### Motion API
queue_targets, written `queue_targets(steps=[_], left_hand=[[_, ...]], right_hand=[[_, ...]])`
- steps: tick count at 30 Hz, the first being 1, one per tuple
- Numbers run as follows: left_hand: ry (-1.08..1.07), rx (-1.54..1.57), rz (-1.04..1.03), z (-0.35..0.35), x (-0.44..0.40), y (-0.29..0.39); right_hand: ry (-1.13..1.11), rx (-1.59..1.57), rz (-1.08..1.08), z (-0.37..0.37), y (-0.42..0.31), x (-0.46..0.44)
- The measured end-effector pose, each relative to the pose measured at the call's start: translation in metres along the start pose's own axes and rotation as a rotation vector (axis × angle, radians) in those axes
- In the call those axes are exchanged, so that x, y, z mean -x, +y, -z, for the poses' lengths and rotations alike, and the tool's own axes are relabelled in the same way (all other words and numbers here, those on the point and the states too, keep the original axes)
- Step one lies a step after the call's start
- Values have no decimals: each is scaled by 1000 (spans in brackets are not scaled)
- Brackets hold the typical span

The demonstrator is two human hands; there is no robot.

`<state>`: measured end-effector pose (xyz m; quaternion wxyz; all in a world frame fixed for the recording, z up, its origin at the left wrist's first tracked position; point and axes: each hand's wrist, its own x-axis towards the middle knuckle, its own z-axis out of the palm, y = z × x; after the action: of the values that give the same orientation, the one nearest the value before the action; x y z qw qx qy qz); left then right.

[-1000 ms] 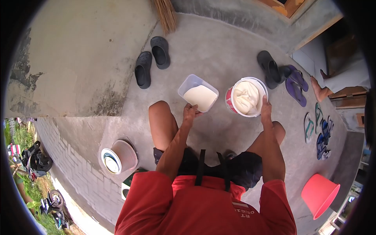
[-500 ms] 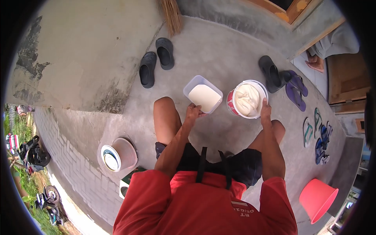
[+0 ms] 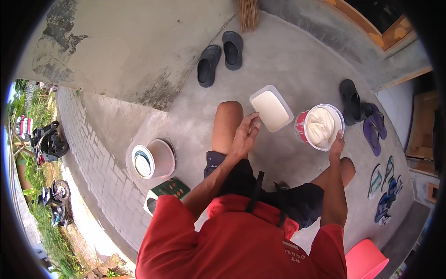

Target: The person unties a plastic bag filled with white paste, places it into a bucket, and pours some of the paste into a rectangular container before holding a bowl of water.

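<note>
My left hand (image 3: 246,134) is beside the near left edge of a clear plastic container (image 3: 287,108), with its fingers loosely bent and apart and holding nothing. The container stands on the floor and has a flat, creamy white filling (image 3: 272,111). My right hand (image 3: 337,146) grips the near right rim of a white bucket (image 3: 341,116) with a red label. The bucket leans a little toward me. Inside it lies a bunched, cream-coloured mass (image 3: 320,126) that looks like folded wet cloth.
Dark clogs (image 3: 209,66) sit near the wall, and another dark pair (image 3: 351,102) is behind the bucket. Purple flip-flops (image 3: 371,135) and several other sandals lie right. A round tub (image 3: 162,158) and a green box (image 3: 172,188) stand left, a red bucket (image 3: 364,260) lower right.
My left hand has let go of the container's edge and drawn back toward my knee. The right hand still holds the bucket's rim. The whole view has swung left.
</note>
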<state>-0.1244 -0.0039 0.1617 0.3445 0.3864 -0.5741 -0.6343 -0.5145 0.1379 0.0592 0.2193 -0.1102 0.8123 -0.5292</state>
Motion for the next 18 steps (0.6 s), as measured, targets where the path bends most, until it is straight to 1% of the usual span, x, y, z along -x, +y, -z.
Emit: queue_targets(steps=[2,4,5,7,8,9,10,11,12,13,14,15,17,18], left_hand=[[109,-455,-230,36,9,30],[264,-1021,-332,65,4,21],[245,-910,-173,70,0,22],[342,-540,-125,69,-15,-3],[316,-538,-133,72,-23,-16],[388,-667,-41,77,-33,-27],[456,-800,46,79,-43,-28],[419,-811,31,82,-48,-29],[362,-1032,52,84,-52,-28],[307,-1250,68,86,-56,-29],[282,-1300,-26,91,-60,-34],[262,-1297,-44,90,-64,-29],[131,-1400,64,88,-70,-19],[116,-1480,7,86,-72,-17]], right_hand=[[4,-14,26,-3,0,2],[43,-34,56,-2,-3,5],[54,4,49,-2,-4,7],[88,39,41,-4,-11,10],[68,11,38,-6,-15,13],[54,-21,32,-6,-17,15],[90,-34,19,-6,-16,15],[72,-54,40,-7,-15,16],[52,-75,66,-8,-14,15],[82,-87,56,-9,-7,10],[98,-28,27,-10,0,7],[110,31,3,-9,4,3],[124,28,13,-6,10,-4],[114,30,24,-8,8,-3]])
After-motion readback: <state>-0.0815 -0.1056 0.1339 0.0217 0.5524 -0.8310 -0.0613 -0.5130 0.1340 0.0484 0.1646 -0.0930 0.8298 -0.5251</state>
